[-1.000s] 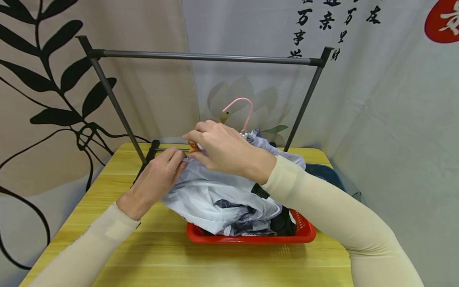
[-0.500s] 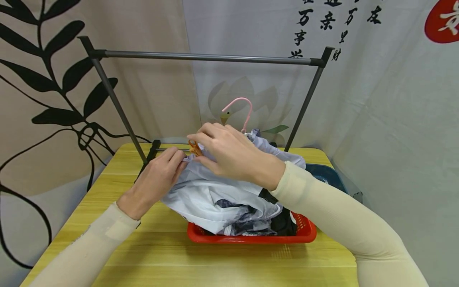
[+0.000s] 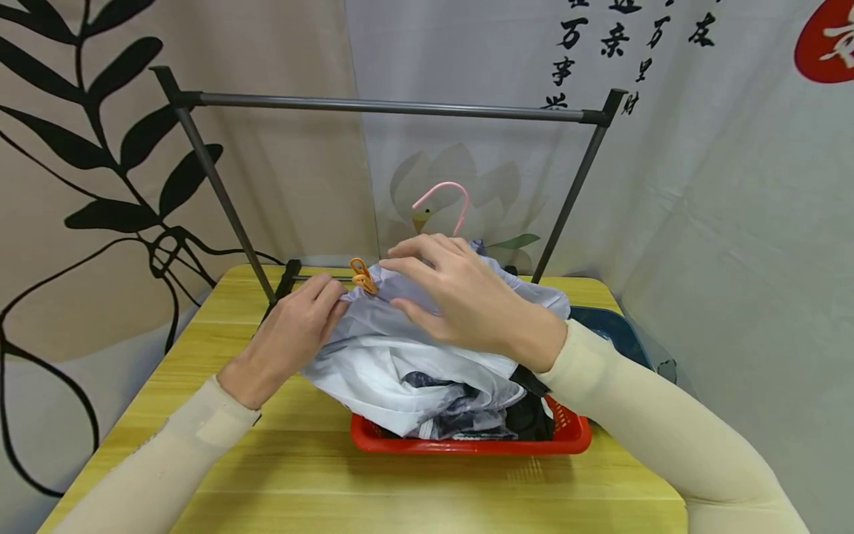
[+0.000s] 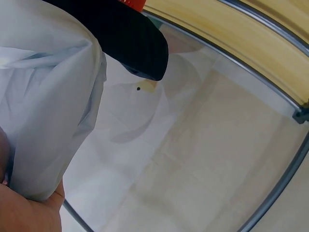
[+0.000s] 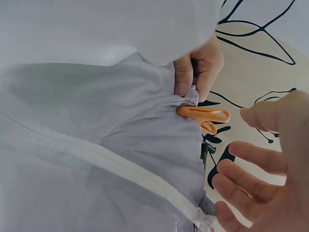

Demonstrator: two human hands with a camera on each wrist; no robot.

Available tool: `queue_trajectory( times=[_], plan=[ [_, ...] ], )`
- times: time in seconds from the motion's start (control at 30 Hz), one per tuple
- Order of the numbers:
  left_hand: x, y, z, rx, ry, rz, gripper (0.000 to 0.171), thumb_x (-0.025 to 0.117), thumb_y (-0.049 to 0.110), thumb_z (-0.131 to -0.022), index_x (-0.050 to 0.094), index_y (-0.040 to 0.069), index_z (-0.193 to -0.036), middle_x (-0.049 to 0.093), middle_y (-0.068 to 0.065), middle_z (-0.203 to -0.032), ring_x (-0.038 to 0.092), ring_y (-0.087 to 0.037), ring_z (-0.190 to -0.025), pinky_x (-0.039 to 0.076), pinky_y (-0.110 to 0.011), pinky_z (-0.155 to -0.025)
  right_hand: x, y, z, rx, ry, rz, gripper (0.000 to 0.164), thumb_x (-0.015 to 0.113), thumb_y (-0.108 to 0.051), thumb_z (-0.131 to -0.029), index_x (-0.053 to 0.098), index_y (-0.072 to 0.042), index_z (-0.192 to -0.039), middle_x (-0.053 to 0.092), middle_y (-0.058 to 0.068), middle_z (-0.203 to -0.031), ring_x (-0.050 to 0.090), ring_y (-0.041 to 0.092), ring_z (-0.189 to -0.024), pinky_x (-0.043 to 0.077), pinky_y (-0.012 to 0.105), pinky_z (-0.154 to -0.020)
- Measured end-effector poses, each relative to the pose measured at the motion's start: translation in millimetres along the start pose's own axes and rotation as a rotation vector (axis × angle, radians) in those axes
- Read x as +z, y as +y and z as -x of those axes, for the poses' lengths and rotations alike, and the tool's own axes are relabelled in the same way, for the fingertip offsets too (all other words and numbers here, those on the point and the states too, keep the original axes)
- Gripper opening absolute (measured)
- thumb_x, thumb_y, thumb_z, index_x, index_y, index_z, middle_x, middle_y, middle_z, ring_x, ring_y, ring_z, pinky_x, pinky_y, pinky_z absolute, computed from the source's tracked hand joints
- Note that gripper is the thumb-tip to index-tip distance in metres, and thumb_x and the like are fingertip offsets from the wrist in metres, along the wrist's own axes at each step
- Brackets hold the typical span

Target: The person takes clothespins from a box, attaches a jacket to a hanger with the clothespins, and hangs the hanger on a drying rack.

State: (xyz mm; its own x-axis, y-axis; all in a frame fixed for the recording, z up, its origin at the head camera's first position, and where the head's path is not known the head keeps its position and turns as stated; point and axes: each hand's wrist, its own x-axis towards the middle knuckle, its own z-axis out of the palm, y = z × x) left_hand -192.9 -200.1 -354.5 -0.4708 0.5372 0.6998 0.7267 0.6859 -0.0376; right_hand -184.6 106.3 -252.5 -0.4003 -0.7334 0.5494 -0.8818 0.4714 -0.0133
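Observation:
A pale lavender garment lies bunched over a red basket, and the pink hook of a hanger rises behind it. An orange clothes peg is clipped to the garment's upper left edge. Just left of the peg, my left hand pinches that edge between thumb and fingers, as the right wrist view also shows. My right hand hovers to the right of the peg, fingers spread and thumb apart. In the right wrist view a gap separates these fingers from the peg.
The red basket holds dark and patterned clothes on the wooden table. A grey metal rack spans the back, its left leg near my left hand. At the back right, a dark blue container is partly hidden by the right sleeve.
My right hand has let go of the orange clothes peg and moved right, its fingers opening. The peg stays on the garment edge. My left hand keeps its pinch in place.

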Motion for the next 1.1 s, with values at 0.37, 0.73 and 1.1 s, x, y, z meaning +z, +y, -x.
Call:
queue_trajectory(
  times=[0.37, 0.73, 1.1],
  plan=[
    [1.4, -0.7, 0.6, 0.007, 0.022, 0.013, 0.021, 0.083, -0.008, -0.100, 0.064, -0.003, -0.107, 0.060, -0.013, -0.094, 0.060, -0.024, -0.080, 0.060, -0.038, -0.063, -11.5, 4.2, 30.2, 0.044, 0.030, 0.000, 0.049, 0.088, -0.025, -0.106, 0.075, -0.014, -0.152, 0.073, 0.013, -0.154, 0.069, 0.038, -0.145, 0.054, 0.061, -0.127],
    [1.5, -2.1, 3.3, -0.003, 0.025, 0.018, 0.020, 0.082, -0.008, -0.101, 0.063, -0.003, -0.107, 0.059, -0.013, -0.094, 0.058, -0.024, -0.079, 0.059, -0.038, -0.063, -20.3, 18.4, 54.9, 0.054, 0.102, -0.036, 0.050, 0.094, -0.018, -0.100, 0.078, -0.014, -0.147, 0.074, 0.015, -0.152, 0.069, 0.039, -0.144, 0.055, 0.065, -0.123],
    [1.5, -1.8, 5.0, -0.012, 0.016, 0.016, 0.021, 0.083, -0.008, -0.100, 0.064, -0.003, -0.107, 0.059, -0.012, -0.094, 0.057, -0.023, -0.080, 0.059, -0.037, -0.064, -26.4, 35.0, 74.0, 0.106, 0.161, -0.083, 0.047, 0.091, -0.012, -0.098, 0.080, -0.010, -0.143, 0.075, 0.017, -0.148, 0.070, 0.040, -0.139, 0.057, 0.063, -0.118]
  ],
)
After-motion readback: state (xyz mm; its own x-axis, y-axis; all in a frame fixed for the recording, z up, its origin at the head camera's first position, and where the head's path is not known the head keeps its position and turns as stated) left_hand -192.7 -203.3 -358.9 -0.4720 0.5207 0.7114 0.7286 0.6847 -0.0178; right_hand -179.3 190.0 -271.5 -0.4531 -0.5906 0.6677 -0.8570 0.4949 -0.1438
